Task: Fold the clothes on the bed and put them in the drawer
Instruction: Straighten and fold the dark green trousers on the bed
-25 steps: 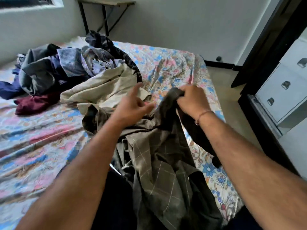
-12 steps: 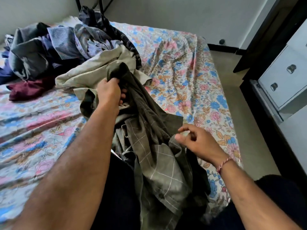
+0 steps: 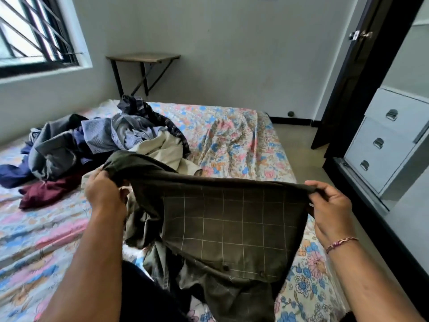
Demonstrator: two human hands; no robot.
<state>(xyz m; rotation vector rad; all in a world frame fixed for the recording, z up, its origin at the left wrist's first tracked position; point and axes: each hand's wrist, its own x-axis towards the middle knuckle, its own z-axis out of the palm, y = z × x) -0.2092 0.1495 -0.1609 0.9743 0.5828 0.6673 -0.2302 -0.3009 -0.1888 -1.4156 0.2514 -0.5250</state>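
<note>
A: Grip status, fingers first?

B: Left hand was curled round one end of the top edge of the olive checked garment, cloth bunched inside the fist. Right hand pinched the other end between thumb and fingers. Neither hand was slack; both were grasping that one garment.

A: Position of the garment?

B: Lifted in front of the person, above the near part of the bed. Upper edge was pulled taut between the two hands; lower part hung down crumpled, apparently reaching the lap and the floral sheet.

A: Orientation?

B: Held edge ran left to right across the view, slightly higher at the left hand; that was the long axis as stretched. The rest dropped away downward. Two buttons showed low on the panel. Which end was collar or waist, I could not tell.

A: Progress?

B: Judged early. No fold visible in this piece. A pile of clothes lay heaped and unfolded on the far left of the bed, well apart from the hands. The white drawers at right appeared closed. No folded stack visible anywhere.

A: Remaining?

B: Folding this piece, the whole pile, then stowing everything.
</note>
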